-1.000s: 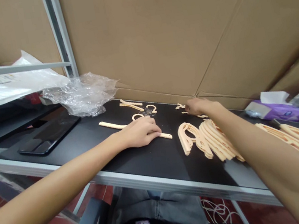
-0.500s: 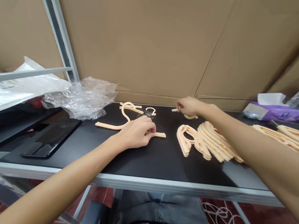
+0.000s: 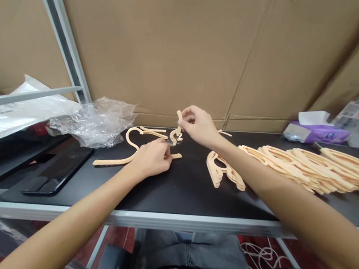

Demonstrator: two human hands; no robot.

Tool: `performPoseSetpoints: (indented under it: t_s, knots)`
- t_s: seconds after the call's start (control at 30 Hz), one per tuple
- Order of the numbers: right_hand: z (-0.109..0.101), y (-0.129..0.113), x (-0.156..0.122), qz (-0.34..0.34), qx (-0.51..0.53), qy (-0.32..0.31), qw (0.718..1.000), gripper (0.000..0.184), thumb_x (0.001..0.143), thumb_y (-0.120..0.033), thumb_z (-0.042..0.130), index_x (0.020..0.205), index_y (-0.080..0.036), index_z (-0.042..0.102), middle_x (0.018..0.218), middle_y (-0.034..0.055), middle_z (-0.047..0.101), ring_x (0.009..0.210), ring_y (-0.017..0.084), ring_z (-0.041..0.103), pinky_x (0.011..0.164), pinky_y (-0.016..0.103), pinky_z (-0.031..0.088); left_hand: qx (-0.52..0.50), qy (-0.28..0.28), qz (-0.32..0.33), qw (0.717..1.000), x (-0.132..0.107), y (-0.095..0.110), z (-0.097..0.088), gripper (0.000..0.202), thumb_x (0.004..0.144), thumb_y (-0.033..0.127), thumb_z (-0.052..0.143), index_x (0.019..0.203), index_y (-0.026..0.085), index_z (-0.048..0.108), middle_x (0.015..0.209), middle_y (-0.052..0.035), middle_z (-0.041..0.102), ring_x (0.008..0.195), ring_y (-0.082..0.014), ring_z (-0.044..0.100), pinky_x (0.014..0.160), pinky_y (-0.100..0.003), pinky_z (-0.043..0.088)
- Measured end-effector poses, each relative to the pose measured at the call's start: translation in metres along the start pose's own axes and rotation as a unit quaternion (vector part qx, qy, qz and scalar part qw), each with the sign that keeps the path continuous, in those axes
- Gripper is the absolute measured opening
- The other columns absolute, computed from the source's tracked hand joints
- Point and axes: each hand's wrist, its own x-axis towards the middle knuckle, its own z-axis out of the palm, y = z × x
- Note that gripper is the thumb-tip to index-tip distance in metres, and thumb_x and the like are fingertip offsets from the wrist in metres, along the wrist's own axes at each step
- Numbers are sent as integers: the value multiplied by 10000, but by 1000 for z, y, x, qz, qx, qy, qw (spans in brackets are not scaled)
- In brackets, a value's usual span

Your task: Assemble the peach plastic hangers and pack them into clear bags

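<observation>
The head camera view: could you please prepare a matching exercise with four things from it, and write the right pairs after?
Things
1. Left hand
2. Tissue pack
3. Right hand
4. Plastic wrap

Descriptions
A. Pinches a cream piece whose tip points up
B. Crumpled and see-through
C. Has cream strips sticking out to its left and right
D. Purple, with white on top

Right pairs: 1-C, 2-D, 3-A, 4-B

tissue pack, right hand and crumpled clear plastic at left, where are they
Tissue pack (image 3: 320, 132): head view, on its purple side.
Right hand (image 3: 202, 126): head view, on the back of the hand.
Crumpled clear plastic (image 3: 97, 125): head view, near its middle.
</observation>
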Motion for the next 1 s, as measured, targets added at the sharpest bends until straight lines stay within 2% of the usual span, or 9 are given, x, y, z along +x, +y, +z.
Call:
performPoseSetpoints:
  t_s: [0.1,0.23,0.3,0.4,0.5,0.7,0.8,0.87,1.0]
  knots:
    - [4,6,-14,-13,7,19,1000,305,824,-193,611,1129,-183,629,724,-10,707,663,161,637,759,326,504,17,-4,-6,1000,1,-3,1,135,855,251,549,843,193,670,969,-62,692,833,-236,678,625,-297,455]
    - [1,8,-24,-49,-26,-6,998,445,860,-162,570,1299,-202,632,759,-4,732,699,165,653,785,315,503,17,1,-3,1000,2,-8,3,133,874,255,548,842,194,662,966,-56,692,849,-236,676,636,-297,451]
    - [-1,9,-24,-65,-61,-21,996,382,899,-152,522,1233,-214,697,852,26,763,785,179,684,821,321,505,8,4,3,1000,3,-10,5,130,878,261,554,826,195,653,957,-53,690,858,-237,670,655,-301,455]
    - [-3,9,-22,-59,-116,-40,991,354,922,-110,471,1082,-186,778,1072,83,780,1027,217,700,947,341,488,-7,14,22,1000,3,-14,7,103,875,254,570,819,197,634,942,-46,687,871,-237,660,687,-306,459]
    - [-7,7,-22,-26,-147,-74,986,385,910,-82,473,1130,-160,780,1179,110,760,1137,232,679,1005,335,466,-6,18,29,999,4,-15,7,80,868,231,574,825,195,631,942,-45,686,892,-239,654,718,-312,463]
    - [-17,11,-22,24,-177,-158,971,339,830,-134,591,1111,-123,780,938,108,781,866,215,689,805,300,488,-10,9,12,1000,4,-13,4,104,865,238,564,797,195,630,936,-49,681,853,-227,642,696,-310,452]
    - [-20,16,-22,34,-191,-205,959,356,750,-110,650,1080,-143,779,956,91,773,853,199,669,767,279,470,-28,19,17,999,5,-16,6,113,857,249,563,774,196,619,912,-56,680,840,-225,635,719,-315,461]
    - [-21,16,-22,43,-213,-210,953,369,721,-122,691,1076,-169,780,992,84,764,861,201,661,749,279,458,-41,27,23,999,6,-18,8,115,847,249,559,765,193,618,890,-62,680,837,-226,635,739,-321,468]
    - [-22,8,-25,67,-241,-234,940,174,785,-261,723,929,-211,807,944,74,744,810,199,639,690,287,431,-58,26,25,998,8,-20,11,133,829,238,537,757,187,635,856,-69,693,822,-229,643,755,-332,477]
